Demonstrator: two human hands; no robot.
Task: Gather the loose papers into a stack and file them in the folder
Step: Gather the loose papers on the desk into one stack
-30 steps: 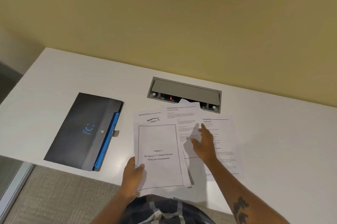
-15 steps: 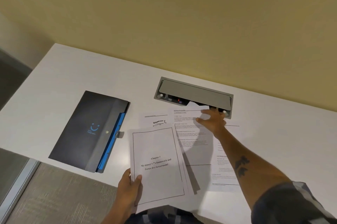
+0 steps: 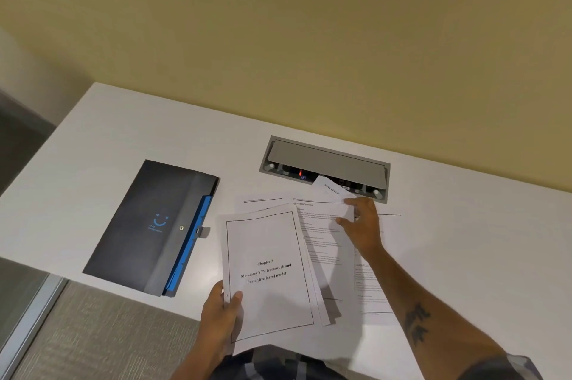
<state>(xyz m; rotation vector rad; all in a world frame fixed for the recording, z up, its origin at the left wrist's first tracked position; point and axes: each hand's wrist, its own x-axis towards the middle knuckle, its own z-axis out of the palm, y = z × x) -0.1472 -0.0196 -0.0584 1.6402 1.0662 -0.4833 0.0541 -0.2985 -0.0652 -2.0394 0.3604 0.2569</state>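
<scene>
My left hand [image 3: 221, 311] grips the lower left corner of a small stack of papers [image 3: 267, 274], whose top sheet reads "Chapter 3". My right hand [image 3: 362, 225] pinches the top right corner of a printed sheet [image 3: 322, 234] that lies partly under the stack. Another loose sheet [image 3: 371, 283] lies on the table under my right forearm, and one more sheet [image 3: 257, 203] shows behind the stack. A dark grey folder [image 3: 145, 225] with a blue inner edge lies shut on the white table [image 3: 123, 132], left of the papers.
A grey cable box [image 3: 325, 163] with a hinged lid is set into the table behind the papers; a sheet corner [image 3: 328, 187] pokes over its opening. The table's front edge runs just below the folder, with carpet beneath. A yellow wall stands behind.
My right hand reached back to the cable box, then came a little nearer and took hold of the printed sheet's top corner. My left hand kept the stack and drew it slightly nearer.
</scene>
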